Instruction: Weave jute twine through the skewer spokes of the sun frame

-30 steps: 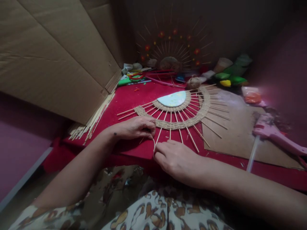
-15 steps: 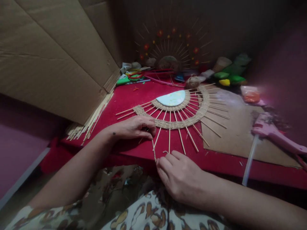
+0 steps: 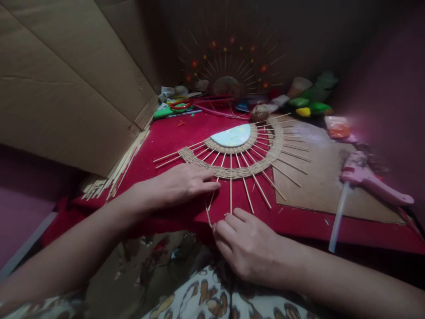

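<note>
A half-round fan of thin wooden sticks lies on the red cloth, with a woven twine band (image 3: 244, 173) curving through the sticks and a pale half-disc (image 3: 232, 135) at its centre. My left hand (image 3: 187, 180) rests over the band's left part, its visible fingers stretched across the sticks and slightly apart; its underside is hidden. Closer to the table's front edge, my right hand (image 3: 247, 243) is closed, pinching a strand of twine (image 3: 208, 215) that runs up toward my left hand. Several stick ends (image 3: 231, 199) point toward my right hand.
A pink glue gun (image 3: 360, 170) lies on a cardboard sheet (image 3: 308, 195) at right. Loose sticks (image 3: 116, 177) are piled at left beside a tall cardboard panel (image 3: 66, 88). Behind the fan are a twine ball (image 3: 260, 113), scissors (image 3: 181, 105) and a flower-decorated stick fan (image 3: 229, 66).
My left hand has loosened its pinch on the twine and stretched its fingers over the sticks. My right hand keeps its hold. The whole view has shifted slightly.
</note>
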`<state>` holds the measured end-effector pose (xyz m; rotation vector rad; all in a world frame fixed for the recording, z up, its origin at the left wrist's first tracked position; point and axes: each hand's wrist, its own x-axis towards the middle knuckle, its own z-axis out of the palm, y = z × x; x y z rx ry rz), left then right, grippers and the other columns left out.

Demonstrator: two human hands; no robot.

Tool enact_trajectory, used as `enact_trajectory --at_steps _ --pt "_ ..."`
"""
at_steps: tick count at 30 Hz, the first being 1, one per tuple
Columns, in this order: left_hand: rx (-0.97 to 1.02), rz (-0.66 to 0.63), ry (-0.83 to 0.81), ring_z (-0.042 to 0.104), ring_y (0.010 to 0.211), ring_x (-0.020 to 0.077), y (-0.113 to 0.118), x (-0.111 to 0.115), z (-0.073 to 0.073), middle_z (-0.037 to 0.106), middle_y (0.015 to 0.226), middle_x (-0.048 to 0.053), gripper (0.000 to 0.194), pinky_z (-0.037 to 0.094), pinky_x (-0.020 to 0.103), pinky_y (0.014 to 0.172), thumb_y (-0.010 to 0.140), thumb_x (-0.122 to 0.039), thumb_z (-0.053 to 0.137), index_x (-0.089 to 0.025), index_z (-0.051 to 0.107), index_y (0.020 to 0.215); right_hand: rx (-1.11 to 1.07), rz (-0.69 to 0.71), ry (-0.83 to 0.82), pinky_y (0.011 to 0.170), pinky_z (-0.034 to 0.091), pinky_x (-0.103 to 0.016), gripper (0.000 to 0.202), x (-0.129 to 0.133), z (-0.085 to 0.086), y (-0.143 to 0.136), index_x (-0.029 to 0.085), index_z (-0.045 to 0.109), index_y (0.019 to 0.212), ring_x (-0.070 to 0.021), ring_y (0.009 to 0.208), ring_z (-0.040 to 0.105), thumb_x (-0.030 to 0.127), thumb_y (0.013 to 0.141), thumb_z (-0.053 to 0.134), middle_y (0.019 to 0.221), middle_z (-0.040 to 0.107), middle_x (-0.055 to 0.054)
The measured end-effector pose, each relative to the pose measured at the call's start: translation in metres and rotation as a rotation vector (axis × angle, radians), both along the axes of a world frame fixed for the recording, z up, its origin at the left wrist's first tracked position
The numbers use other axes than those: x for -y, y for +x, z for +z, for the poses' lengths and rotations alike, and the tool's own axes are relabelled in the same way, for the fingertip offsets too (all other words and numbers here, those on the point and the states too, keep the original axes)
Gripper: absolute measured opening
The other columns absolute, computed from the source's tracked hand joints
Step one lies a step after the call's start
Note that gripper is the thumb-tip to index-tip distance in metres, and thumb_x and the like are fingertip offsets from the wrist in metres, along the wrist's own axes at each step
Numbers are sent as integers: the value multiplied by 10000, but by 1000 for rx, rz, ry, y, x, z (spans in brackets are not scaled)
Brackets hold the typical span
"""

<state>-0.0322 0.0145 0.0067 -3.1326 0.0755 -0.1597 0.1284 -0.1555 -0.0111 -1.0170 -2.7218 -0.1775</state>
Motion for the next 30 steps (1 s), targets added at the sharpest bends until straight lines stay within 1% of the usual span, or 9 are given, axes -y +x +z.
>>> enact_trajectory --at_steps 2,5,8,13,17,21,24,30 --pt "-23 -60 112 553 738 162 3 5 3 621 850 74 200 413 272 637 915 -81 432 -158 611 962 1 8 -6 591 282 -359 221 0 0 1 132 601 788 -193 654 484 114 918 424 768 554 -68" --pt "-17 -131 198 546 680 164 8 6 3 608 776 57 179 420 287 620 906 -73 429 -163 581 881 -17 -1 -11 587 277 -356 236 0 -1 3 136 596 765 -184 651 476 111 920 420 769 557 -68" --pt "5 -177 221 553 663 159 10 2 1 610 767 55 207 426 284 602 921 -77 390 -170 574 900 -23 0 -21 584 276 -354 232 1 -1 5 136 598 774 -179 650 472 119 924 422 771 558 -69" --pt "47 -238 264 564 678 156 9 -6 -1 624 824 64 233 408 282 556 927 -80 371 -174 579 973 -3 4 -29 583 268 -356 224 -1 3 9 136 603 783 -187 655 474 123 923 429 766 548 -66" --pt "29 -219 336 538 630 152 11 -5 -1 621 806 62 276 358 299 493 929 -66 336 -171 588 966 1 17 -57 584 263 -361 249 -2 5 9 144 601 777 -189 654 465 139 937 411 776 544 -65" --pt "-20 -171 357 548 642 140 13 -3 -2 624 816 57 307 376 288 510 937 -66 308 -178 589 989 -18 31 -99 596 278 -367 236 0 4 9 153 592 766 -196 660 453 169 930 423 788 534 -65" --pt "-28 -162 349 561 649 135 13 -5 -4 633 833 62 312 386 278 512 935 -57 305 -175 588 998 -16 55 -141 622 303 -363 206 1 4 11 152 593 779 -192 672 450 171 916 441 793 531 -62" --pt "53 -164 307 572 637 130 14 -6 -3 639 819 66 295 398 260 510 923 -42 323 -159 586 983 0 52 -195 652 321 -351 180 3 11 13 145 594 811 -184 669 444 146 911 444 783 525 -49"
